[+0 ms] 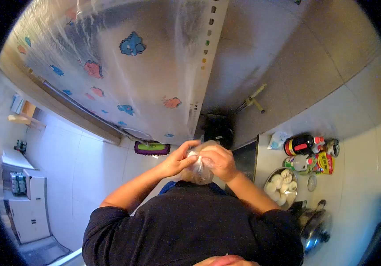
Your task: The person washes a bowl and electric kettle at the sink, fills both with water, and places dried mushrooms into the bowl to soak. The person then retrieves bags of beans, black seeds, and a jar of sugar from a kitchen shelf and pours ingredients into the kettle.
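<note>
Nearest the camera: black short-sleeved shirt (pixel 190 221), worn by the person. A bit of bare skin at the bottom edge of view, body part unclear.

Fingers of left hand (pixel 178 160) and right hand (pixel 219 162) clamped on a clear plastic bag (pixel 203 177), its film bunched between them. Bag held up in front of the torso, off any surface; lower part hangs rounded and slack. Contents too blurred to tell.

Beyond the hands: black bin (pixel 218 129), near the wall. Purple-fringed mop head (pixel 152 148) with green middle, on the floor, out past the left hand. Translucent curtain (pixel 155 80) above, printed with blue and pink cartoon animals.

Right side, tabletop (pixel 264 153): metal bowl (pixel 266 181) at the left edge, filled with whitish rounded lumps (pixel 282 186). Toward the far edge, dark bottle (pixel 300 145) with red cap, lying on its side or foreshortened, cannot tell which. Small pale plastic packet (pixel 278 140) by the far left corner. Yellow-and-red packet (pixel 326 163) beside a clear bottle (pixel 304 163). Nearer the body, lidded pot (pixel 316 230).

Far left: white cabinet (pixel 31 217).
</note>
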{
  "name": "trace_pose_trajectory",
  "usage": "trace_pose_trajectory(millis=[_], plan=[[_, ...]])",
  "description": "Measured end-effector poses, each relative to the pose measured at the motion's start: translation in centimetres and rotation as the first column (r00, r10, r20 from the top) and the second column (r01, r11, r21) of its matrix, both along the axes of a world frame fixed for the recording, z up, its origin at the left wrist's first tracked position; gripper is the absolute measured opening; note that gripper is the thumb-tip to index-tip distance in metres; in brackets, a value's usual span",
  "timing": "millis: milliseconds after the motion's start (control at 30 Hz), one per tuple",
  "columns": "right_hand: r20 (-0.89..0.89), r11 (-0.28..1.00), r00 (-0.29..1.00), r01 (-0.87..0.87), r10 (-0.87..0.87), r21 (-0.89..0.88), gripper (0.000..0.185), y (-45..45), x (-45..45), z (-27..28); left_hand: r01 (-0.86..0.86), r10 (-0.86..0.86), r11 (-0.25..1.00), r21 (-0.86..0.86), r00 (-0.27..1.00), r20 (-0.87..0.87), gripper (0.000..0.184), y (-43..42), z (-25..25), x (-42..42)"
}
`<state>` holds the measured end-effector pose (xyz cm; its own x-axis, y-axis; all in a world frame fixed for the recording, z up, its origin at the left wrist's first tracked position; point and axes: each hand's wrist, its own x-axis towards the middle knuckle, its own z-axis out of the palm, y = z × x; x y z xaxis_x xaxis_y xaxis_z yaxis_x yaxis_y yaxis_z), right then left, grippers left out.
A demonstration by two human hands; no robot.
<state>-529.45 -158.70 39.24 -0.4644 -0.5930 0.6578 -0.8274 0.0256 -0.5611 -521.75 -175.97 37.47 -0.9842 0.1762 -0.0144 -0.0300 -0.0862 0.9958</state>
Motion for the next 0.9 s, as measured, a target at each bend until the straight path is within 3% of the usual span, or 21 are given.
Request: trace_pose_trajectory(millis=[33,67,133,233,267,300,333,367,400,467,567,633,667,733,767,800,833,867,900], plan=[[-0.046,0.998,0.997,-0.052,0.054,0.044,0.018,0.4,-1.2,1.0,-0.043,0.04,0.997,-0.07,0.998,-0.046,0.026,0.4,0.7,-0.7],[-0.095,0.991,0.989,-0.101,0.109,0.089,0.016,0.9,-2.5,2.2,-0.016,-0.008,0.949,-0.316,0.997,-0.074,0.023,0.5,2.0,-1.5],[-0.193,0.966,0.95,-0.219,0.243,0.141,0.011,1.5,-5.6,2.8,0.021,-0.116,0.68,-0.733,0.99,-0.079,0.017,0.3,4.6,-2.7],[-0.028,0.964,0.964,-0.265,0.265,0.031,0.013,3.4,-8.5,4.5,-0.382,-0.287,0.531,-0.756,0.758,-0.585,0.011,-0.2,7.6,-4.4],[0.137,0.995,0.986,-0.096,0.096,-0.006,0.009,4.2,-9.0,4.1,-0.399,-0.253,0.498,-0.77,0.782,-0.57,0.009,-1.3,7.4,-4.3],[0.413,0.996,0.906,0.084,-0.091,0.035,0.009,5.2,-9.8,2.4,-0.413,-0.224,0.462,-0.785,0.802,-0.554,0.009,-2.5,7.0,-3.9],[0.592,0.993,0.798,0.06,-0.107,0.098,0.011,5.8,-10.2,-0.3,-0.324,-0.142,0.472,-0.82,0.89,-0.433,0.008,-2.9,4.9,-3.0],[0.742,0.988,0.657,0.022,-0.131,0.154,0.014,6.4,-10.4,-3.5,-0.221,-0.076,0.546,-0.808,0.948,-0.31,0.008,-2.0,3.6,-2.4],[0.799,0.958,0.564,-0.048,-0.209,0.284,0.019,7.1,-10.8,-6.0,-0.206,-0.047,0.637,-0.743,0.951,-0.305,0.009,-0.9,3.6,-2.8],[0.779,0.998,0.627,-0.034,-0.019,0.052,0.032,6.2,-10.2,-4.6,-0.207,0.0,0.764,-0.611,0.947,-0.321,0.012,1.7,4.1,-5.0],[0.55,0.979,0.834,-0.152,0.054,0.134,0.052,6.2,-10.6,-2.1,-0.245,-0.053,0.718,-0.651,0.914,-0.402,0.018,4.6,3.9,-9.2],[0.522,0.982,0.852,-0.079,-0.022,0.171,0.049,6.0,-11.9,-4.3,-0.232,-0.131,0.681,-0.695,0.895,-0.427,0.021,5.7,6.0,-10.9],[0.599,0.986,0.8,-0.08,-0.025,0.149,0.042,6.6,-13.1,-6.8,-0.251,-0.141,0.589,-0.768,0.904,-0.403,0.025,5.0,6.8,-11.2],[0.535,0.987,0.831,0.106,-0.153,0.119,0.039,7.8,-14.5,-5.5,-0.401,0.18,0.581,-0.708,0.912,-0.368,0.026,2.2,7.9,-11.1],[0.506,0.977,0.836,0.191,-0.214,0.098,0.038,8.4,-15.1,-4.6,-0.442,0.367,0.558,-0.702,0.89,-0.269,0.027,0.2,8.3,-10.8],[0.552,0.96,0.79,0.268,-0.266,0.079,0.037,9.2,-16.6,-3.7,-0.566,0.529,0.7,-0.435,0.82,-0.216,0.034,-2.8,5.3,-10.4],[0.598,0.937,0.738,0.344,-0.311,0.064,0.037,9.8,-18.5,-2.3,-0.67,0.633,0.732,-0.124,0.736,-0.239,0.05,-3.8,5.6,-9.6],[0.471,0.92,0.804,0.389,-0.363,0.045,0.04,9.6,-20.6,0.8,-0.72,0.68,0.68,-0.138,0.691,-0.246,0.065,-4.7,6.5,-8.7],[0.512,0.935,0.833,0.325,-0.21,-0.145,0.039,8.6,-21.5,4.5,-0.767,0.719,0.631,-0.12,0.635,-0.282,0.067,-5.3,7.0,-7.9]])
